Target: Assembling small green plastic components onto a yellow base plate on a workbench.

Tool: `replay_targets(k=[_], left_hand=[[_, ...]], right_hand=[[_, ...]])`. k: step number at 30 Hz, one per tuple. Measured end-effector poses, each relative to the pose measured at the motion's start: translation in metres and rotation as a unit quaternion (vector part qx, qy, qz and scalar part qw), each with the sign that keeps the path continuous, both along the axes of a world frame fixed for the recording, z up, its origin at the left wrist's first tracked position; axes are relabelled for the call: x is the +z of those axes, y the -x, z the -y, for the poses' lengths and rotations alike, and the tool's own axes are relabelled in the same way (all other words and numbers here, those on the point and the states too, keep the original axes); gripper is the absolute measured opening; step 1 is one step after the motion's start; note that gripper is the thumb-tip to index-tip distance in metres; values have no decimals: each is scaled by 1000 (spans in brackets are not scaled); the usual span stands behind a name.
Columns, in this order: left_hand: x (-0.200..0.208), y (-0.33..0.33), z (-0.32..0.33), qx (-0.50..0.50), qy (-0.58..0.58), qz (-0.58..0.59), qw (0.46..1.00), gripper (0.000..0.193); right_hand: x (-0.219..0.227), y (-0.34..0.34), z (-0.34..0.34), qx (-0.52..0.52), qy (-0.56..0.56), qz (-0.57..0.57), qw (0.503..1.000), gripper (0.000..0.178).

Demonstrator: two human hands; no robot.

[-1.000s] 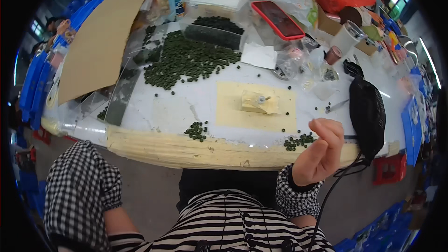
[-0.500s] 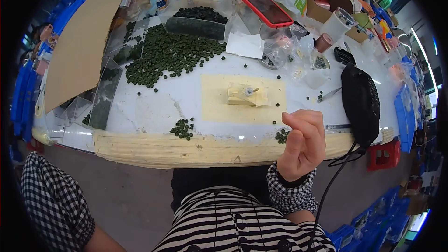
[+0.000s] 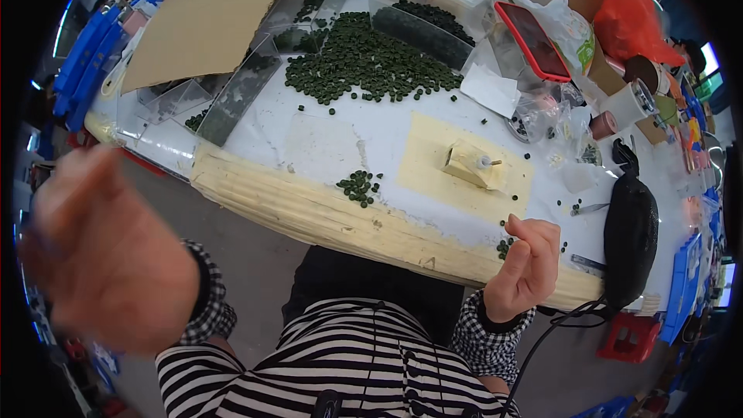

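Observation:
My right hand (image 3: 524,269) is raised over the table's front edge, fingers curled in and thumb close to them; whether something small is held there I cannot make out. Just beside it lie a few dark green beads (image 3: 503,248). My left hand (image 3: 116,251) is off the table at the left, close to the camera and smeared by motion, so its fingers are unclear. Beyond my right hand, a tape-wrapped block (image 3: 470,167) with a thin metal pin (image 3: 496,162) stands on a pale yellow sheet (image 3: 422,151). Another small cluster of beads (image 3: 358,187) lies near the front edge.
A large heap of green beads (image 3: 364,62) spreads across the back beside clear plastic trays (image 3: 241,101). A cardboard sheet (image 3: 209,19) leans over the left side. A red-cased phone (image 3: 532,40) rests at the back right. A black pouch (image 3: 631,232) with a cable lies at the right.
My left hand has swung up into view at the left. The whole view has tilted and shifted, so the table now slants down to the right. My right hand keeps its curled pose.

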State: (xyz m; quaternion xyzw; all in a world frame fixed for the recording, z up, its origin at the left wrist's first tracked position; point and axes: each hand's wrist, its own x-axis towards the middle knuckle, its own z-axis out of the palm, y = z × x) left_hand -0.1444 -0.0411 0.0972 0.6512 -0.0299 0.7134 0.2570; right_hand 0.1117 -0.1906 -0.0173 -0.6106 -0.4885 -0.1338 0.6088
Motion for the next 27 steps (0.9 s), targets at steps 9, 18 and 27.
replay_targets(k=[9, 18, 27], left_hand=[[-108, -87, -48, -7, 37, -554, 831, 11], [-100, -104, -61, -14, -74, -608, 790, 7], [-85, -97, -44, -142, 96, -553, 815, 11]], right_hand=[[-13, -7, 8, -16, 52, 35, 998, 14], [-7, -4, 0, -21, 64, 42, 997, 14], [-4, -8, -3, -46, 59, 58, 995, 14]])
